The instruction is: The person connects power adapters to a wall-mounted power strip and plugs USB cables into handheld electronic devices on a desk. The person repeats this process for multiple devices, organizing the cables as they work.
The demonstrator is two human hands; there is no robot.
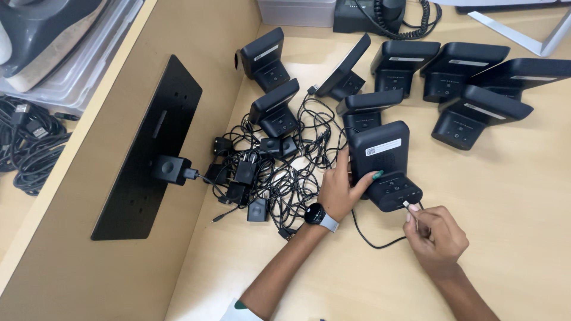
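Head view | left hand [340,191] fingers spread, steadying black device [383,163] | right hand [436,235] pinching cable plug [407,205] just beside port; best aligned squarely first.

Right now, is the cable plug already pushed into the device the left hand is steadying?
No, the right hand holds the plug just short of the black device under the left hand.

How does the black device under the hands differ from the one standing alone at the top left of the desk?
The device under the hands is steadied by the left hand, while the right hand brings a cable plug to its base; the top-left device is untouched, and no cable can be seen going into it. The first sits beside the tangle of cables, the second beyond it, near the wooden wall. Both are black, with a slanted panel and a white label.
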